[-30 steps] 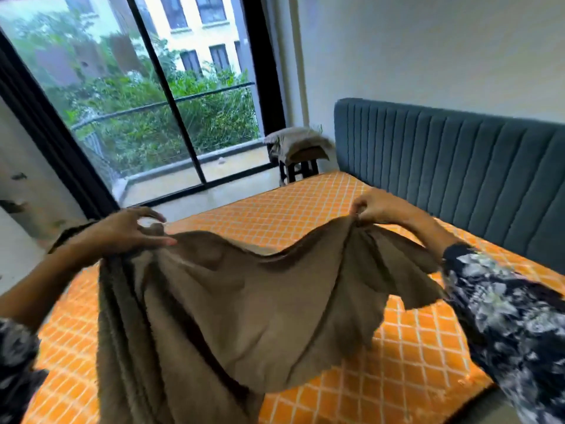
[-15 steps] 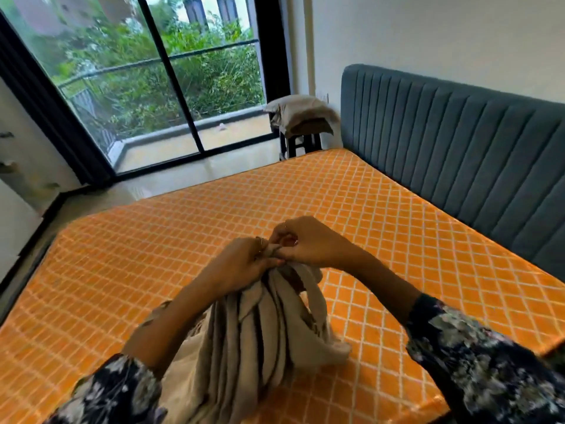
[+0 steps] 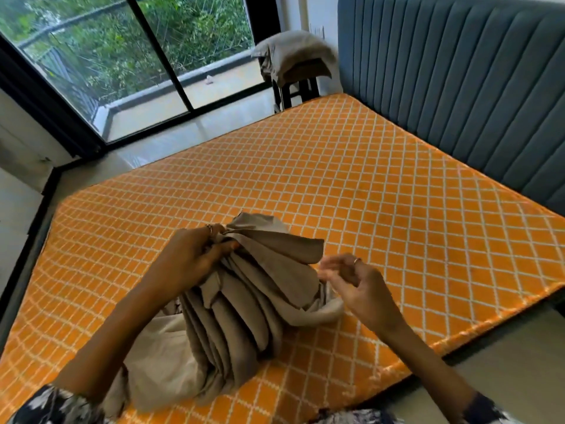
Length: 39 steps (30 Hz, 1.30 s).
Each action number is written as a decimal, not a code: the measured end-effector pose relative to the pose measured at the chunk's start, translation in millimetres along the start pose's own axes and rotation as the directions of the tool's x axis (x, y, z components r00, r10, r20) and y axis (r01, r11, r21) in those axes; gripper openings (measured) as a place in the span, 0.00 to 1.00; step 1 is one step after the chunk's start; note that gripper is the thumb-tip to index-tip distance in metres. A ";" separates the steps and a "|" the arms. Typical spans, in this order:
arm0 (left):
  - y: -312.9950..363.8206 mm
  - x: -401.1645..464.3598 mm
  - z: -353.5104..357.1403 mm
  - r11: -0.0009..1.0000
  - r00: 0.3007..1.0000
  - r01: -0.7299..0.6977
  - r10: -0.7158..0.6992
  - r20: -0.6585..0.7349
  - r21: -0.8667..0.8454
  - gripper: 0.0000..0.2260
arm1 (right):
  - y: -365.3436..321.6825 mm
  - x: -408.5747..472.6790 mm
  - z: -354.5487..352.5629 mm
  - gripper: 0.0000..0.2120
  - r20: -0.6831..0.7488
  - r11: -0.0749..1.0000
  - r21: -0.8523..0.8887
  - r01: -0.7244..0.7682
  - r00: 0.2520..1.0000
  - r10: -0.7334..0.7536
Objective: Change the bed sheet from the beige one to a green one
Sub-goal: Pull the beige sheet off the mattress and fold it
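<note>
Here, left hand gripping gathered beige sheet at top, bunched for carrying off bare mattress. Right hand loosely curled, holding nothing, just beside folds.

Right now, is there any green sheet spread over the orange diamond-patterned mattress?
No, the orange diamond-patterned mattress lies bare, with only the bunched beige bed sheet on it, gripped by the left hand.

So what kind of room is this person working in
Most likely a bedroom: a bare orange quilted mattress sits against a padded blue-grey headboard, and a gathered beige sheet lies on it. A large glass door looks out on a balcony and greenery.
</note>
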<state>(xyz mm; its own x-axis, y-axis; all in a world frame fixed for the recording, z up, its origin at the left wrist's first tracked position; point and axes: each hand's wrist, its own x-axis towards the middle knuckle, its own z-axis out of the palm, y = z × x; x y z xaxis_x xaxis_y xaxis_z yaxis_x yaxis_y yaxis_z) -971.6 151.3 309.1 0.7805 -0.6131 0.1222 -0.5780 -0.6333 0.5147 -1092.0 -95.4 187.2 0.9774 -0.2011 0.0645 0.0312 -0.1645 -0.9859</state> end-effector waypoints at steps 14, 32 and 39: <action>20.0 4.9 19.5 1.000 0.996 -0.016 0.014 0.088 0.015 0.06 | -7.2 11.2 86.8 0.13 -0.293 0.816 -0.578 0.015 0.929 -0.225; 15.7 -1.3 13.0 1.000 0.997 -0.016 0.014 0.070 0.023 0.05 | 62.0 11.1 5.5 0.09 -0.055 0.929 -0.257 -0.265 0.964 0.260; 11.8 -1.3 8.5 0.999 0.996 -0.026 0.022 0.088 0.048 0.05 | 55.1 25.8 7.7 0.39 0.180 0.921 -0.203 -0.332 0.912 0.369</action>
<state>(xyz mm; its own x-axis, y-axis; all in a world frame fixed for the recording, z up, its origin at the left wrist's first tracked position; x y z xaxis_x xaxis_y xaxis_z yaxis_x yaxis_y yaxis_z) -981.5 140.6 307.8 0.7441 -0.6656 0.0585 -0.6086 -0.6391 0.4703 -1063.5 -102.2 133.3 0.9405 -0.0703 -0.3325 -0.3385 -0.2806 -0.8981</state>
